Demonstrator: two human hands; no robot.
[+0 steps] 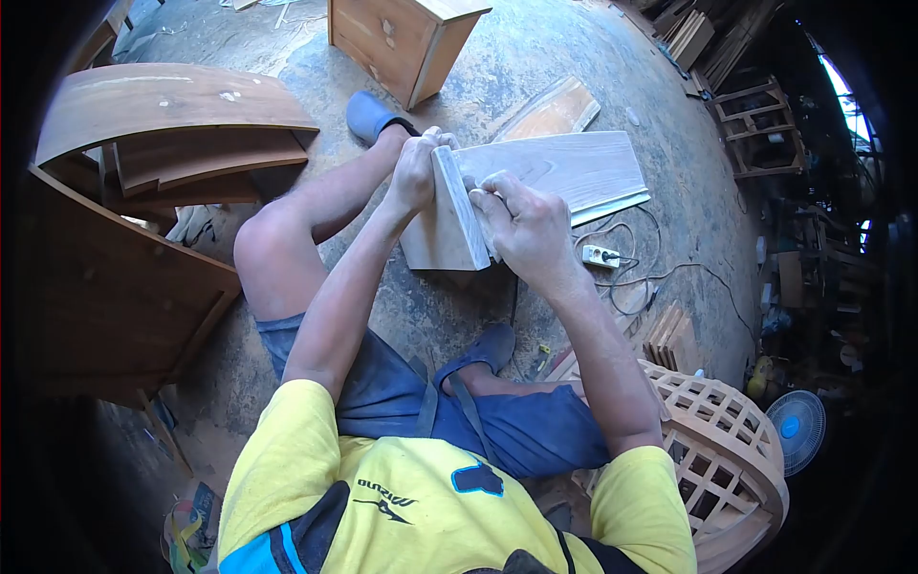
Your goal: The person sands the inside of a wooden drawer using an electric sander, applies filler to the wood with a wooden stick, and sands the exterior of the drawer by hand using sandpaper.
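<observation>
- Lattice piece [727, 450]: nearest, at the person's right side, beside the right upper arm. Curved slatted wood, not touched.
- Left hand [413, 177]: fingers closed around the left upper edge of the block [448, 225], thumb side on top. Firm grip.
- Right hand [531, 230]: fingers curled and pressed on the block's right face and edge. Whether something thin, such as abrasive paper, sits under the fingers cannot be told.
- Block: pale flat wooden piece, held up between both hands above the floor, over the legs, tilted with one narrow edge toward the camera.
- Handling, judged: stiff, dry, fairly light, since two hands lift it with ease. Smooth faces could slip; corners look sharp enough to bruise if dropped. Best hold is on opposite edges, as now, palms clear of the worked face.
- Plank [574, 172]: just behind the block, lying on the concrete floor [660, 115].
- Power strip [601, 255]: on the floor right of the hands, cable looping.
- Cabinet [402, 43]: far, top centre.
- Curved panels [163, 124]: stacked at left.
</observation>
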